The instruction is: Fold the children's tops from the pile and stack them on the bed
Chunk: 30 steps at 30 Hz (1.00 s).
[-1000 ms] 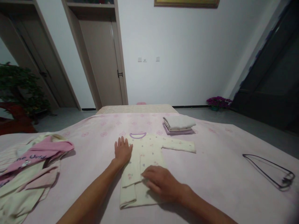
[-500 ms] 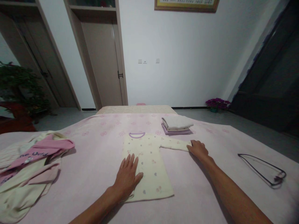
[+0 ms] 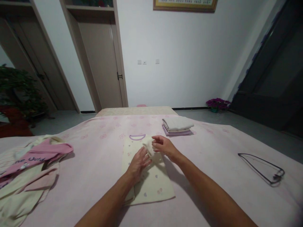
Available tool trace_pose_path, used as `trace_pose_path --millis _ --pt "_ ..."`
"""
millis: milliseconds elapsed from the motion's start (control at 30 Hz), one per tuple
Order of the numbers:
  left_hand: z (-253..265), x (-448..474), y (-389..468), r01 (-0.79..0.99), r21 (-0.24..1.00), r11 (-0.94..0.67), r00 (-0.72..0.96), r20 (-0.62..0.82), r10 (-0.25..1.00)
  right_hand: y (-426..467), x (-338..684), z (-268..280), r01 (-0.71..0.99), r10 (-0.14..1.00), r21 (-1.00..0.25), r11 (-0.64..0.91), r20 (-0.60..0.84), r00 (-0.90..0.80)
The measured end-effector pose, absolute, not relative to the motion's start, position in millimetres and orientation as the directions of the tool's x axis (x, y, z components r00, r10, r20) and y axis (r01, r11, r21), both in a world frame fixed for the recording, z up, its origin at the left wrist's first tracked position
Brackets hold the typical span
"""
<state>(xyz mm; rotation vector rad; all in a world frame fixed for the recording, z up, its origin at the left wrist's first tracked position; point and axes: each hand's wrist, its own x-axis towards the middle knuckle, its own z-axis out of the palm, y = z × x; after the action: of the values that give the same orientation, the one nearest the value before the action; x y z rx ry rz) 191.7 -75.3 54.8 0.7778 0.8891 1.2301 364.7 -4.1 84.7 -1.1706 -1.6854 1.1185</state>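
Observation:
A cream long-sleeved child's shirt [image 3: 153, 186] with small printed motifs and a purple neckband lies flat in front of me, its neck pointing away. The right sleeve [image 3: 149, 150] is folded inward over the chest, slightly raised and blurred. My right hand [image 3: 165, 147] has curled fingers at this sleeve, near the shoulder. Over the shirt's middle, my left hand [image 3: 139, 162] is spread, its fingertips close to the cuff. Part of the shirt's left side is hidden under my left hand and forearm.
A crumpled heap of clothes [image 3: 35, 167] lies at the left. Behind the shirt, to the right, is a stack of folded clothes [image 3: 177, 124]. A black wire hanger [image 3: 260, 167] lies at the right on the pink bedspread [image 3: 94, 176].
My right hand has brought the sleeve from stretched out at the right to across the chest. My left hand has lifted off the shirt's side and moved up and right toward the cuff.

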Motion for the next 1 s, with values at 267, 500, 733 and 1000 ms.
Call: trace_pose_path --millis 267,500,733,1000 --pt "34.4 176.1 -49.4 -0.37 0.897 0.24 -0.17 -0.319 0.932 -26.4 397.1 55.2 0.749 0.988 -0.647 0.142 0.048 -0.146" --pt "20.6 171.3 -28.5 -0.036 0.97 0.242 -0.174 -0.245 0.954 -48.0 408.4 41.3 0.843 0.975 -0.5 0.199 0.016 -0.221" --pt "21.8 170.1 -14.9 0.182 0.972 0.15 -0.165 -0.121 0.979 -58.5 404.5 50.5 0.825 0.982 -0.548 0.135 -0.038 -0.186" --pt "70.3 138.6 -1.2 0.023 1.0 0.019 -0.283 -0.012 0.959 -75.7 396.3 44.0 0.891 0.977 -0.436 0.125 -0.105 -0.188"
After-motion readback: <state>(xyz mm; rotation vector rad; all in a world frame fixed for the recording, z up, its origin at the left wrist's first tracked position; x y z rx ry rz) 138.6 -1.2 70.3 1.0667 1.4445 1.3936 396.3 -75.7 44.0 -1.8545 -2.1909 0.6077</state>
